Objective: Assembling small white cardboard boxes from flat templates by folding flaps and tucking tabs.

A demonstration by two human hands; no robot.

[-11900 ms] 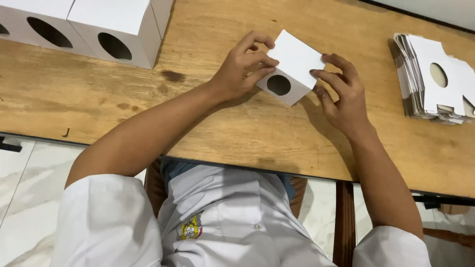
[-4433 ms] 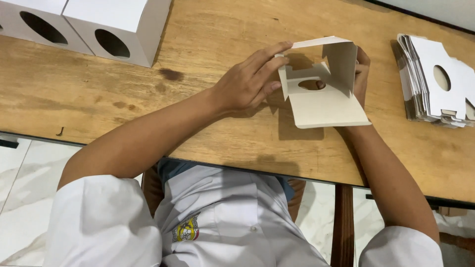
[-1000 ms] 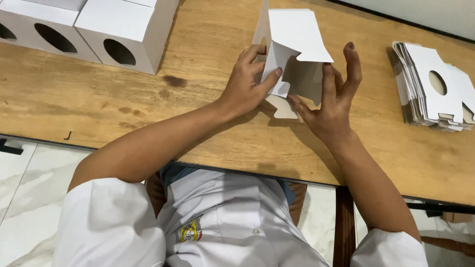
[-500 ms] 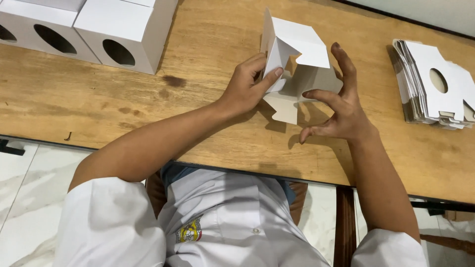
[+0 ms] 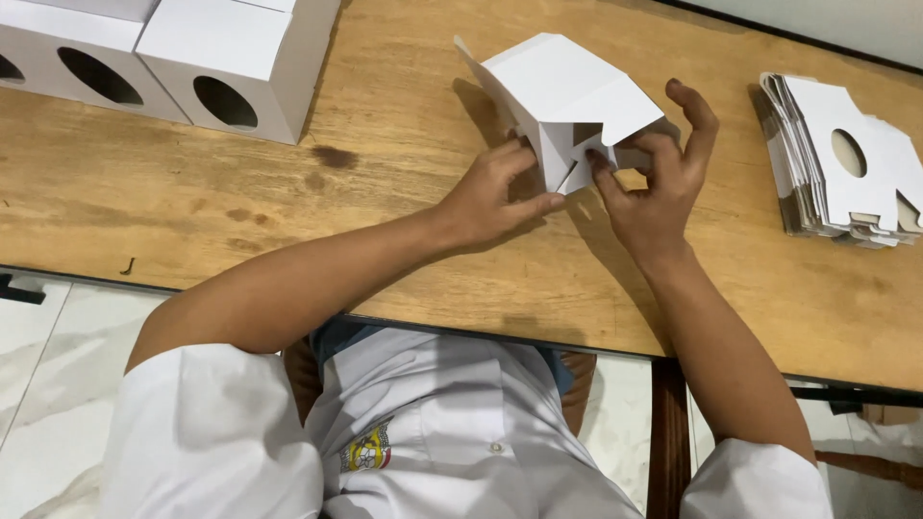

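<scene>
Head view — a half-folded white carton (image 5: pixel 562 91) rests on the wooden table (image 5: pixel 385 192) just beyond both hands. Left hand (image 5: pixel 490 197) pinches its near left flap; right hand (image 5: pixel 654 183), fingers curled, grips the near right flaps — equally close.

I count two finished white boxes (image 5: pixel 231 72) with round holes, one half-folded box (image 5: pixel 567 91) between my two hands, and one stack of flat blanks (image 5: pixel 846 163).

A box-folding workbench: wooden table (image 5: pixel 288 221), finished white boxes (image 5: pixel 231 67), stacked flat blanks (image 5: pixel 846 163), tiled floor (image 5: pixel 58 384).
</scene>
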